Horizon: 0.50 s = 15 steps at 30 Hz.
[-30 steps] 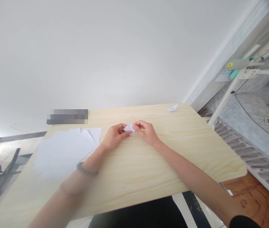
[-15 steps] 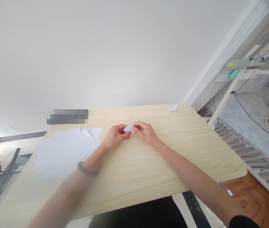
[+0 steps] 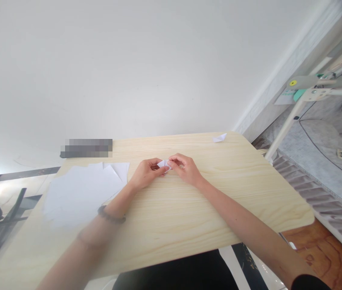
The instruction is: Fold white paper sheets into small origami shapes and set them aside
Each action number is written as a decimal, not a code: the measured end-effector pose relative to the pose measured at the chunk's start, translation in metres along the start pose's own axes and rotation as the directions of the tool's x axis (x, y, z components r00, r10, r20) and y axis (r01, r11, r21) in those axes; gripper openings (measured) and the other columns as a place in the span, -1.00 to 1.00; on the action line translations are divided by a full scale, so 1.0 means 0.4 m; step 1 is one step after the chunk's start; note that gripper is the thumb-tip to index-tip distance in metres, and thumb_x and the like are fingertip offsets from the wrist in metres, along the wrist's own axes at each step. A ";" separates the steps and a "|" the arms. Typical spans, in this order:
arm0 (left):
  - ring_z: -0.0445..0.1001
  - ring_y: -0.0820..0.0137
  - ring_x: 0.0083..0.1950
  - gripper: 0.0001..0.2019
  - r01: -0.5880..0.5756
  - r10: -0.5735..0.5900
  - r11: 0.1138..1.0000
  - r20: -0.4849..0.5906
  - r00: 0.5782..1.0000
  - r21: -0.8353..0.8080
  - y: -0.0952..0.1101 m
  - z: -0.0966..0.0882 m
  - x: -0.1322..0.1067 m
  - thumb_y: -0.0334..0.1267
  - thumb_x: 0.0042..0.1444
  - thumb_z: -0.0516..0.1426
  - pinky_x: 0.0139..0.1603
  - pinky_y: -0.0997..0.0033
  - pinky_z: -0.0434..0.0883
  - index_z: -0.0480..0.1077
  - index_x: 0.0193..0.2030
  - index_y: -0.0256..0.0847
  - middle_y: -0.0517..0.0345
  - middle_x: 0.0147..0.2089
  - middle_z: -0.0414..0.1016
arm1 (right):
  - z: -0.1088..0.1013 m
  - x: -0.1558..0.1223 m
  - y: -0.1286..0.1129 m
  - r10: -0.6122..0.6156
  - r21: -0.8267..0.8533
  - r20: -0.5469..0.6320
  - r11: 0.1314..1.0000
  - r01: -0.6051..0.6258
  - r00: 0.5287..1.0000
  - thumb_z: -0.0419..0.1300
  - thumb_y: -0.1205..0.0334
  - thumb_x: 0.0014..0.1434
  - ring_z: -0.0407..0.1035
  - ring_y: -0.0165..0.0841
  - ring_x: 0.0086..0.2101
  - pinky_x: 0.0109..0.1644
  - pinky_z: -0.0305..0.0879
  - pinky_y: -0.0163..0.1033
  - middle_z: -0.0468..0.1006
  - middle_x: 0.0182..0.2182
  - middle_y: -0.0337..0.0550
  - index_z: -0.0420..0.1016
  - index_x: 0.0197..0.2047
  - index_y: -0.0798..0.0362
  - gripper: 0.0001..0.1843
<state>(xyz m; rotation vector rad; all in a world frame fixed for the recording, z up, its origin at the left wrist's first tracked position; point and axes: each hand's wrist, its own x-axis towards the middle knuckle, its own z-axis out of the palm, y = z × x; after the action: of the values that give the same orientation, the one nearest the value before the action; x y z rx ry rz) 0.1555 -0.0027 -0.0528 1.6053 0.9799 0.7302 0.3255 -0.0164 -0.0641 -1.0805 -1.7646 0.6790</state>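
Note:
A small folded piece of white paper [image 3: 162, 163] is held between both hands above the middle of the table. My left hand [image 3: 147, 173] pinches its left and lower side, thumb on top, with the other fingers behind it. At the paper's right edge, my right hand [image 3: 184, 167] grips with thumb and forefinger. The fingers hide part of the paper. A folded white paper boat [image 3: 219, 138] rests apart from the hands near the table's far right corner.
Loose white paper sheets [image 3: 83, 193] lie spread on the left of the wooden table [image 3: 183, 225]. Behind them sits a dark blurred-out object [image 3: 87, 148]. The wall [image 3: 159, 72] borders the far edge. A white metal frame [image 3: 288, 121] stands to the right.
The folded paper looks slightly more tilted or opened between the fingers, and the right hand has shifted up very slightly. The rest stays in place.

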 end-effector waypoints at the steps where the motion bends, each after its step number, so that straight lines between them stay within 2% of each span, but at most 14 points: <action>1: 0.46 0.34 -0.33 -0.65 -0.002 0.002 1.000 0.004 1.000 0.000 -0.002 0.000 0.000 -0.03 -0.07 0.14 -0.25 0.35 0.39 0.38 -0.29 -0.31 0.03 -0.36 0.49 | 0.000 0.000 0.000 -0.004 -0.006 0.000 1.000 0.004 1.000 0.04 0.17 0.10 0.33 -0.45 -0.41 -0.35 0.27 -0.36 0.45 -0.43 -0.20 0.40 -0.36 0.06 -0.82; 9: 0.47 0.33 -0.38 -0.65 0.025 -0.025 1.000 -0.006 1.000 0.017 -0.003 -0.001 -0.002 -0.03 -0.08 0.13 -0.32 0.36 0.40 0.39 -0.29 -0.31 0.03 -0.44 0.50 | 0.002 0.000 0.000 -0.025 -0.059 -0.027 0.998 0.024 0.999 0.05 0.15 0.10 0.33 -0.44 -0.42 -0.34 0.27 -0.34 0.45 -0.45 -0.20 0.41 -0.39 0.06 -0.81; 15: 0.48 0.34 -0.37 -0.66 0.059 -0.058 0.998 0.042 0.997 -0.027 0.005 -0.005 -0.001 -0.05 -0.08 0.15 -0.28 0.35 0.41 0.40 -0.30 -0.32 0.00 -0.41 0.52 | 0.006 -0.003 0.006 -0.006 -0.040 -0.040 0.999 0.005 0.999 0.06 0.14 0.09 0.34 -0.43 -0.44 -0.35 0.29 -0.33 0.45 -0.46 -0.19 0.40 -0.40 0.06 -0.81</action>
<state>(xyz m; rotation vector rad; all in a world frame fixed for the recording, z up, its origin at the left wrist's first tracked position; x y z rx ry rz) 0.1540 -0.0022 -0.0503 1.5554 0.9785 0.6652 0.3246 -0.0164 -0.0675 -1.1088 -1.7530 0.6169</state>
